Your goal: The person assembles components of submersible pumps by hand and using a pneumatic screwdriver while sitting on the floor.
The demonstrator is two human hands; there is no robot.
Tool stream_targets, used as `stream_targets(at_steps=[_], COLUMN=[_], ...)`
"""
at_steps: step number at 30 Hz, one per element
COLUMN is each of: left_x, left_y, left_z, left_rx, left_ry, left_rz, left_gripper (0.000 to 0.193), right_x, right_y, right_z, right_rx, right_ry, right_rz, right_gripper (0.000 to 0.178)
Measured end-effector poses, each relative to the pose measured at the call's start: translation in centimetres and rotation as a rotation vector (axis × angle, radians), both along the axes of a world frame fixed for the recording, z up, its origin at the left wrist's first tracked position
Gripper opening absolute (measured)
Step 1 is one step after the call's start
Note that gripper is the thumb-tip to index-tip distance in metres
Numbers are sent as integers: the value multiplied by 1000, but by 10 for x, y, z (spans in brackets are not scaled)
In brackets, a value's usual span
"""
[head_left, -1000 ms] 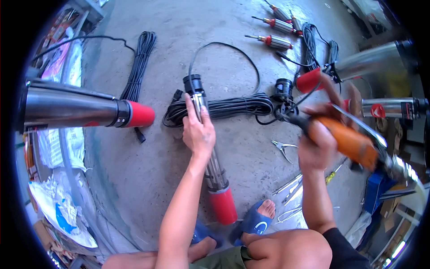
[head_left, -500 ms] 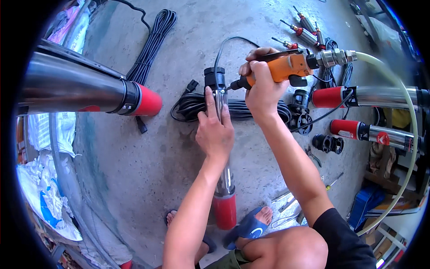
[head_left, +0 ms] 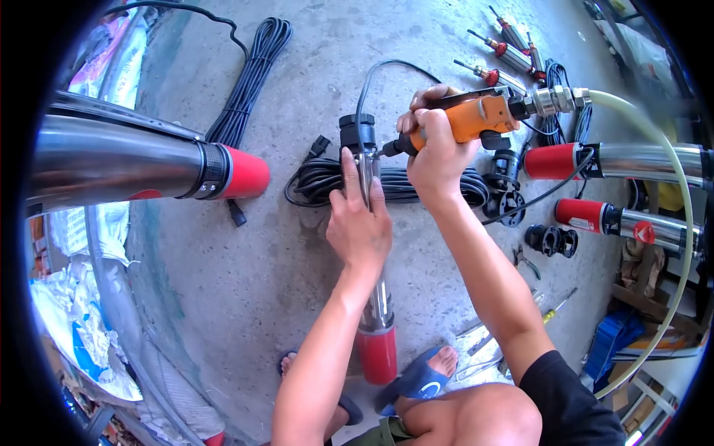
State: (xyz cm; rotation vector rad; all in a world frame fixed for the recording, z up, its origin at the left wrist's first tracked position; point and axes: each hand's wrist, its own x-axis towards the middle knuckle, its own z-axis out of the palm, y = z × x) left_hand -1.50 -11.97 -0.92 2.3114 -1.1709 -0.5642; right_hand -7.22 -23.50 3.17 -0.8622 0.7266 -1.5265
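A slim submersible pump (head_left: 378, 357) lies on the floor before me, its red end near my feet and its black head (head_left: 357, 134) pointing away. My left hand (head_left: 358, 230) grips its steel body just below the head, index finger stretched along one side and thumb on the other. My right hand (head_left: 440, 167) is wrapped around an orange air screwdriver (head_left: 472, 121). The tool's tip meets the right side of the pump where head and steel body join. A thin black cable (head_left: 362, 93) loops from the head. Behind the pump lies a coiled black cable (head_left: 424, 186).
A large steel pump (head_left: 119, 160) juts in from the left. At right lie two more pumps (head_left: 639, 162), black pump parts (head_left: 550, 239), pliers (head_left: 526, 262) and several rotors (head_left: 509, 56). A pale air hose (head_left: 680, 223) curves down the right side.
The view has shifted slightly. Both hands keep their holds, and the screwdriver's tip stays at the same joint on the pump.
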Motion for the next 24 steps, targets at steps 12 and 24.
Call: stream_targets(at_steps=[12,24], left_x=[1,-2], left_y=[1,1], left_z=[5,9], left_rx=[25,64], left_ry=[46,20], left_rz=[-6,4], left_gripper=[64,65], right_x=[3,7], right_y=[15,16], right_z=[-6,-4], right_rx=[-128,-57], right_ry=[66,153], right_rz=[27,-37], right_gripper=[22,28])
